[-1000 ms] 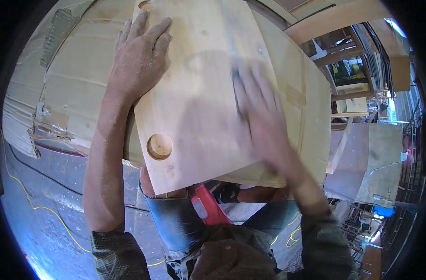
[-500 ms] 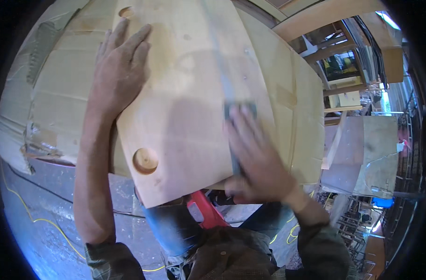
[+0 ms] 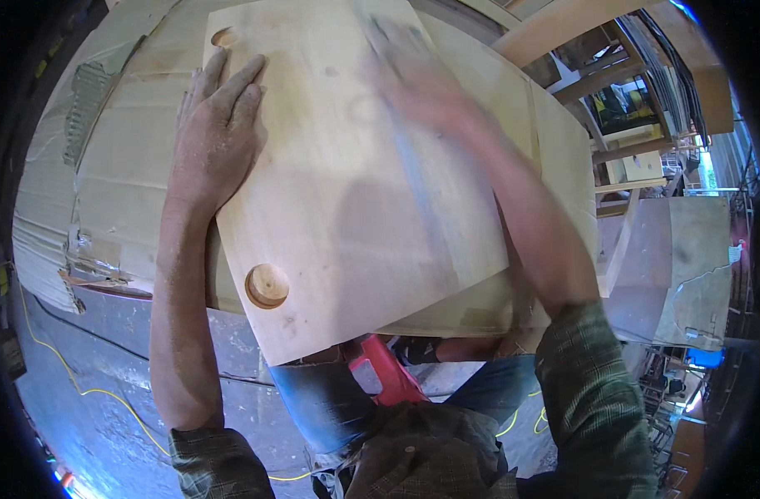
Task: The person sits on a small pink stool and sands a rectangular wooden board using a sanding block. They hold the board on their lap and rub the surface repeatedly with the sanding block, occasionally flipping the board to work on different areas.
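A pale wooden board (image 3: 338,216) lies across a cardboard-covered surface, with round recesses (image 3: 267,285) near its left edge. My left hand (image 3: 217,137) rests flat at the board's left edge, fingers spread and dusty. Toward the far right part of the board is my right hand (image 3: 417,87), smeared by motion. Beneath its fingers a dark sanding block (image 3: 380,28) shows in part, pressed on the wood. A bluish streak (image 3: 417,179) runs along the board behind that hand, and small dark knots dot the surface.
Cardboard (image 3: 113,200) extends left of the board, torn at its edge. A red plastic piece (image 3: 386,374) is between my legs. A yellow cable (image 3: 105,392) crosses the grey floor. Wooden shelving (image 3: 621,100) and a flat panel (image 3: 688,266) stand at the right.
My right hand has slid the sanding block away from me, from the near right part of the board to its far part. My left hand keeps its place on the board.
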A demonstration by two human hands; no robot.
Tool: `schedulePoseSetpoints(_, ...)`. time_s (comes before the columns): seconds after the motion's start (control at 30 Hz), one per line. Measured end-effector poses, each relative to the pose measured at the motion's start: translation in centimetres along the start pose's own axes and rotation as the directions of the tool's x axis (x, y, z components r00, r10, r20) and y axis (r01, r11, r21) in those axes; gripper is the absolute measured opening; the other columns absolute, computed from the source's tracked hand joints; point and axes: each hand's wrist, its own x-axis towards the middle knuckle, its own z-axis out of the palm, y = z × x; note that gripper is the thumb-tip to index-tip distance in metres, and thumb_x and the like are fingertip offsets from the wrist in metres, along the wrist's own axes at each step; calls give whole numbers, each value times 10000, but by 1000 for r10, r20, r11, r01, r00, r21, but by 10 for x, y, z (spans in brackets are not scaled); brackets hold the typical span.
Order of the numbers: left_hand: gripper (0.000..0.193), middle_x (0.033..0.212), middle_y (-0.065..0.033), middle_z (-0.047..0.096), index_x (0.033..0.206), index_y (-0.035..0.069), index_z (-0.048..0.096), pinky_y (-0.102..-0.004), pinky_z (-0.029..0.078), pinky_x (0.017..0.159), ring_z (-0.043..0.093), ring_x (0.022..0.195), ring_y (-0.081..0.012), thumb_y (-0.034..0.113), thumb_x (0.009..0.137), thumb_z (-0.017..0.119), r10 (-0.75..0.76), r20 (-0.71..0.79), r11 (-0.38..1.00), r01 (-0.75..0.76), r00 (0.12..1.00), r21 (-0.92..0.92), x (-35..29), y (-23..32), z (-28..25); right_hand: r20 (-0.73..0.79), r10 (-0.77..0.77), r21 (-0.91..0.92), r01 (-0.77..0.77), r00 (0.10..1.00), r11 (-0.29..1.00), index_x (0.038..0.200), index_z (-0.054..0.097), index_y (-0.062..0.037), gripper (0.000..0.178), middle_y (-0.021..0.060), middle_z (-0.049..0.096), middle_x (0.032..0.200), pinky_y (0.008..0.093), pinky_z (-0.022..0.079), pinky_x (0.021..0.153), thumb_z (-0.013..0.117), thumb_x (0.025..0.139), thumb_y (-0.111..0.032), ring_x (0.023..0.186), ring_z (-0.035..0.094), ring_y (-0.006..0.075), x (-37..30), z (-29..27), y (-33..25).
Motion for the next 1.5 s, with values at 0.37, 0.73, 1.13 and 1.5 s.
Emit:
schedulePoseSetpoints(0.37, 437, 1387, -237, 414, 1332, 51, 477, -445, 281, 1080, 333, 1308, -434, 279, 963, 423, -22, -59, 999, 19, 998, -49, -4, -1, -7, 126, -112, -257, 141, 986, 956, 1430, 260, 36, 834, 246, 238, 1488, 502, 198, 1116, 418, 899, -587, 1388, 192, 420, -60, -5, -46)
schedulePoseSetpoints(0.73, 787, 1466, -265, 257, 1452, -3, 214, -369, 221, 1119, 280, 1365, -323, 599, 950, 142, -316, -23, 688, 212, 949, -694, 1, 10, -10, 150, -227, -108, 244, 962, 964, 1431, 241, 48, 887, 277, 219, 1483, 534, 124, 1128, 453, 863, -601, 1403, 145, 418, -96, 5, -99)
schedulePoseSetpoints(1.13, 953, 1393, -241, 406, 1459, -15, 198, -380, 285, 1071, 399, 1291, -320, 727, 877, 59, -377, 0, 733, 298, 926, -611, 5, 39, -9, 118, -41, -160, 59, 992, 985, 1425, 225, 77, 753, 250, 180, 1505, 407, 97, 1160, 207, 962, -516, 1410, 148, 362, 118, 47, -60)
schedulePoseSetpoints(1.5, 1080, 1366, -230, 432, 1472, -25, 55, -359, 316, 1052, 427, 1260, -304, 813, 793, 15, -449, -23, 603, 284, 893, -746, -6, 27, -11, 392, -305, 163, 261, 868, 952, 1408, 311, 15, 677, 251, 246, 1484, 519, 186, 1109, 473, 906, -409, 1393, 183, 430, -126, -14, -168)
